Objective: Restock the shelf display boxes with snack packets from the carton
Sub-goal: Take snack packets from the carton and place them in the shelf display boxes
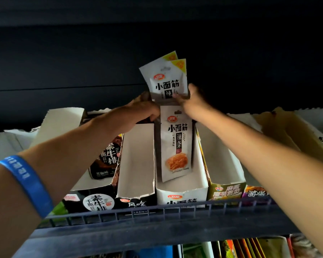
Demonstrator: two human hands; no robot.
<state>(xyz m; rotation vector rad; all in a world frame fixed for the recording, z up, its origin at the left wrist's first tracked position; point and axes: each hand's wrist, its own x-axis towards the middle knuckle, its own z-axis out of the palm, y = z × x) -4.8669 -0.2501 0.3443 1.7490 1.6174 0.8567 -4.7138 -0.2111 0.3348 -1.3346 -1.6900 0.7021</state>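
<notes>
Packets held upright above the white display box [181, 190]

Our right hand [191, 101] pinches two white snack packets [166, 81] — long axis vertical, yellow corners up; our left hand [144, 107] curls at their base — its hold we cannot tell.

Single head-worn wide-angle view, set below shelf [157, 218] level and angled upward along both outstretched forearms. It sits close to the shelf front rail; display boxes [181, 194] fill mid-frame, dark back panel above.
</notes>
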